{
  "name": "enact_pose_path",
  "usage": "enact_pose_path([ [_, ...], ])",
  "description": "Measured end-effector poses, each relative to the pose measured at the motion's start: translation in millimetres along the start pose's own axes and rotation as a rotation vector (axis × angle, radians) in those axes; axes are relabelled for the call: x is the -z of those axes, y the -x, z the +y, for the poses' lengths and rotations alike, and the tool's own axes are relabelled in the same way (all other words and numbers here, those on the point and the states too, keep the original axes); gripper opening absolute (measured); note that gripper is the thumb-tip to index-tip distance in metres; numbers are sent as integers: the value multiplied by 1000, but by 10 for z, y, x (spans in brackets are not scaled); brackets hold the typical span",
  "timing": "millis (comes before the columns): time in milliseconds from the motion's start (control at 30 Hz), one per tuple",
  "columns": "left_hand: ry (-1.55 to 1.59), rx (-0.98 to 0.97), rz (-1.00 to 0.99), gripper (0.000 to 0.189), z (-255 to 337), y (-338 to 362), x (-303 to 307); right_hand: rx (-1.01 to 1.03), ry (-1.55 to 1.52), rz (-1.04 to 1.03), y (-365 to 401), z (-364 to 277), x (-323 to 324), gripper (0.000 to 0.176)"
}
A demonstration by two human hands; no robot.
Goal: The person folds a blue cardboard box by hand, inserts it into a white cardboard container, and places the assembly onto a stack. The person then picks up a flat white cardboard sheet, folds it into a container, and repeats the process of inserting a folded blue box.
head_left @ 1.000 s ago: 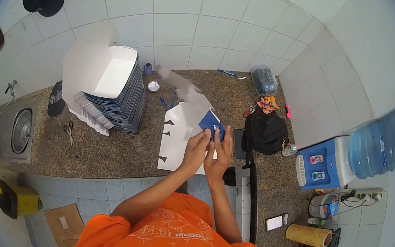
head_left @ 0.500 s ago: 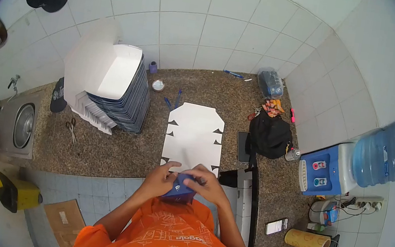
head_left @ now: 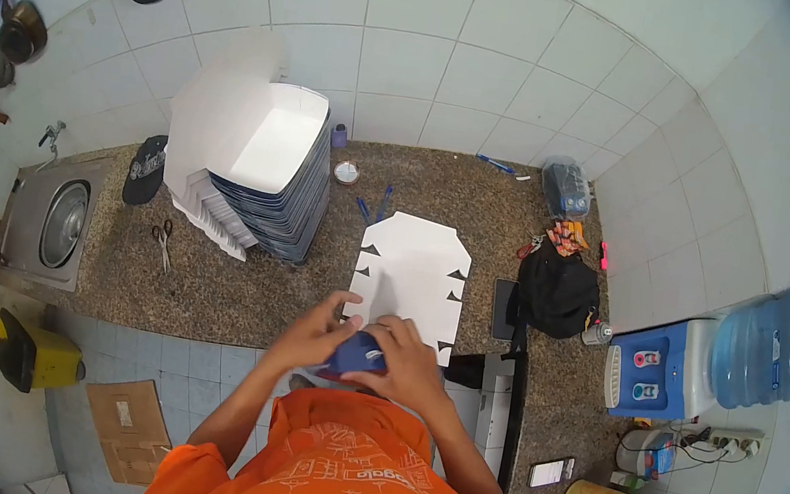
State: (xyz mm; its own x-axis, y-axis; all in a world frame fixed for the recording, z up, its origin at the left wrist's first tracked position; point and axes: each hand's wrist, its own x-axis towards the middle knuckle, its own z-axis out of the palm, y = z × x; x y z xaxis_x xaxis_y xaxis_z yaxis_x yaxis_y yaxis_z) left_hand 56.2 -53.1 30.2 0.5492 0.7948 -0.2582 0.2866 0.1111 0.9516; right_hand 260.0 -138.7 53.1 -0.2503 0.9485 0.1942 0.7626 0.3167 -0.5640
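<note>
A small blue cardboard box (head_left: 360, 354) is held just in front of the counter's near edge, close to my chest. My right hand (head_left: 406, 362) wraps over its right side, with the thumb across the near face. On the opposite side, my left hand (head_left: 310, 334) has its fingers stretched apart, the thumb right at the box's upper left edge. Beyond both hands a flat white card blank (head_left: 411, 275) with notched sides lies on the counter.
A tall stack of folded card trays (head_left: 273, 179) stands left of the blank. Scissors (head_left: 162, 245), pens (head_left: 384, 203) and a round tin (head_left: 347, 173) lie nearby. Rightward are a black bag (head_left: 556, 290) and a water dispenser (head_left: 661, 365). A sink (head_left: 22, 245) is far left.
The box has tilted and shifted slightly in my grasp. My left hand has opened out and moved left, while my right hand has wrapped further round the box. The camera view has shifted.
</note>
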Motion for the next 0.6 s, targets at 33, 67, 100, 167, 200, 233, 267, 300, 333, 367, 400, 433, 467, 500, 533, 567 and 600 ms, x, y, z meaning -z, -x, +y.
enact_pose_path([
  [33,12,129,-161,51,-20,26,181,-44,-56,72,25,111,25,68],
  [67,13,128,-154,51,-101,58,324,-88,-116,142,60,237,39,67],
  [100,363,66,-253,58,-233,70,467,-164,-237,249,115,401,34,56],
  [167,903,-7,-367,69,-735,92,669,-261,-398,333,193,642,-13,51],
  [200,897,-10,-365,69,-668,121,626,-368,-557,420,213,728,-68,46],
  [233,658,-140,-311,62,-534,166,516,-366,-560,418,260,793,-152,46],
  [267,419,-265,-252,54,-451,212,446,-450,-558,349,309,853,-235,46],
  [300,286,-78,-166,38,-405,246,439,-530,-553,280,305,897,-274,46],
  [333,290,-82,-158,38,-349,271,422,-523,-551,273,278,963,-285,46],
  [367,218,-54,-151,31,-282,303,382,-362,-159,324,250,1031,-287,49],
  [400,142,-25,-146,24,-224,314,351,-193,226,371,200,1057,-284,53],
  [433,141,-27,-140,24,-242,295,312,-84,483,352,79,912,-112,51],
  [467,30,-42,-247,25,-302,281,243,-78,481,351,-20,827,-42,51],
  [500,-81,-51,-360,27,-344,306,165,-143,-106,139,-88,725,-40,48],
  [533,-83,-47,-362,27,-341,344,91,-199,-692,-78,-160,591,-34,44],
  [567,136,36,-418,27,-309,371,31,-104,-823,18,-248,415,-11,32],
  [600,355,117,-467,28,-243,387,2,-98,-824,21,-253,429,-31,32],
])
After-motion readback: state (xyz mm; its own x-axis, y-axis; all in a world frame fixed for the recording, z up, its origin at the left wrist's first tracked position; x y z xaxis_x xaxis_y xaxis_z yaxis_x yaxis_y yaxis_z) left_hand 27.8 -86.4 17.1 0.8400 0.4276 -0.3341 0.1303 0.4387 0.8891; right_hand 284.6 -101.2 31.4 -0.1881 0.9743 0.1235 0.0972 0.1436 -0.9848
